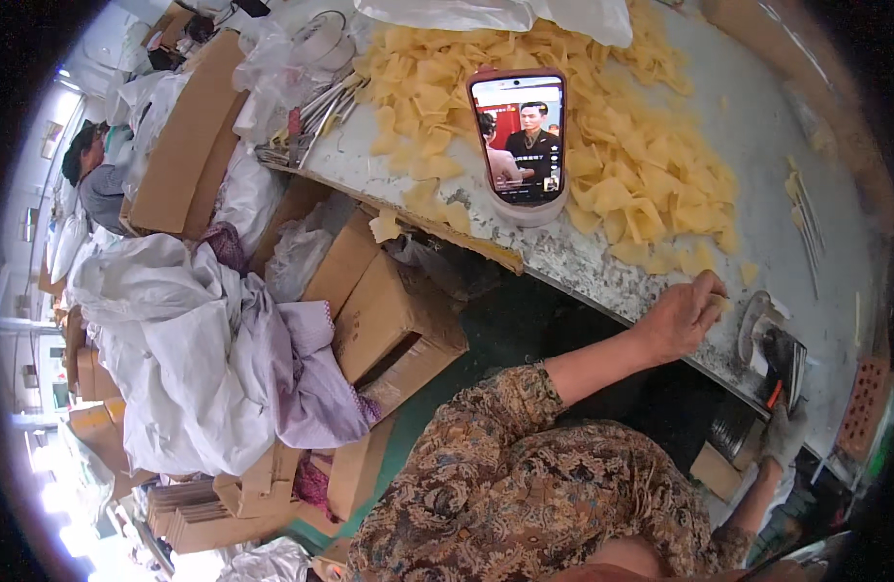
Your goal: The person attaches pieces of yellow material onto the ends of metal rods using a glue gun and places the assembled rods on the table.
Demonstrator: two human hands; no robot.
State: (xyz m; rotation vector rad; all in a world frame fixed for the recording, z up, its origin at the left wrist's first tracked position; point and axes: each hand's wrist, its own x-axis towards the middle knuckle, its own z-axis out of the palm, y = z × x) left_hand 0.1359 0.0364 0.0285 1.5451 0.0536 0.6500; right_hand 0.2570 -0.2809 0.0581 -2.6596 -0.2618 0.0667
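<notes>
My left hand [682, 318] is raised at the table's near edge, its fingers curled together in a pinch. A bit of pale yellow shows at the fingertips, apparently one of the thin, flat, yellowish pieces [651, 184] heaped across the table. At the lower right my right hand [784, 434], in a greyish glove, is closed beside a dark tool-like thing [782, 364] with an orange strip. What its fingers grip is too unclear to name. A rounded metallic piece [754, 328] lies between the two hands. A phone [518, 145] playing a video leans upright on a round pale base [529, 210].
Thin rods [806, 228] lie on the table's right side, near a reddish perforated block [863, 407]. Cardboard boxes [399, 325] and a draped white sack [175, 349] crowd the left. Another person [100, 179] is at the far left.
</notes>
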